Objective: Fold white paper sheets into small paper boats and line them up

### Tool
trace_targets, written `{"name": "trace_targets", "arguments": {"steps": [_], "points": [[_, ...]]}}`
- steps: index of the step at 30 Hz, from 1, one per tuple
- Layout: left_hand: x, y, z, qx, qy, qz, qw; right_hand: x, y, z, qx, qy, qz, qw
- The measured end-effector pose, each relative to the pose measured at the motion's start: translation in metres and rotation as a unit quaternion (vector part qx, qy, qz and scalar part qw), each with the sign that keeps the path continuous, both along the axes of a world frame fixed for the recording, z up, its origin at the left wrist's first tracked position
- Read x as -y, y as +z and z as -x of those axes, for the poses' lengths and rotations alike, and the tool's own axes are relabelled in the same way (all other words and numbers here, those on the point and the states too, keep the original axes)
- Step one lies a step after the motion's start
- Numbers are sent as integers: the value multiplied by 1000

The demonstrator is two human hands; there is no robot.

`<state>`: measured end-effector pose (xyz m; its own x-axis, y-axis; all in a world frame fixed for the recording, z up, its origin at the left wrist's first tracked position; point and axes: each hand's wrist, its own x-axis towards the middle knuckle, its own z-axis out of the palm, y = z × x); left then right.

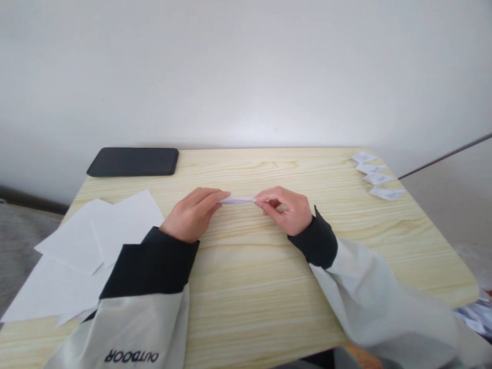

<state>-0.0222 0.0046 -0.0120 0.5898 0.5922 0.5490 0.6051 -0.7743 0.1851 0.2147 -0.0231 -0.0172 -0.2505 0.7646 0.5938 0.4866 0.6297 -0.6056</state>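
A narrow folded strip of white paper [239,201] stretches between my two hands, above the middle of the wooden table. My left hand [197,211] pinches its left end, thumb and fingers pressed together. At the other end, my right hand [286,208] grips the paper between thumb and fingertips. Both ends of the strip are hidden inside the fingers. On the far right of the table, several small folded paper pieces [378,178] with pointed ends lie in a column.
Loose white sheets [71,282] overlap at the table's left side, partly under my left sleeve. A black phone-like slab [134,162] lies at the back left. Behind the wooden table [246,297] rises a white wall [246,72]. Folded papers [476,313] are partly visible beyond the lower right edge.
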Motion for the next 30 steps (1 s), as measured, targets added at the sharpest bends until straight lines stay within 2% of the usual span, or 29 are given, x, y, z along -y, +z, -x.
{"name": "trace_targets", "arguments": {"steps": [6,10,15,18,20,26,30], "points": [[0,4,2,-11,-8,15,1000,0,2,1,16,-3,-34,999],[1,6,-1,-3,-8,27,1000,0,2,1,12,-17,-28,999],[5,5,-8,-26,2,66,997,1,2,4,42,24,-27,998],[6,3,-10,-14,-27,87,996,2,3,7,67,47,-51,995],[6,3,-11,2,-42,73,996,3,4,8,81,60,-70,992],[9,7,-16,38,-32,-35,998,3,6,10,121,49,-104,986],[14,11,-23,45,-41,-31,998,4,7,12,120,42,-117,985]]}}
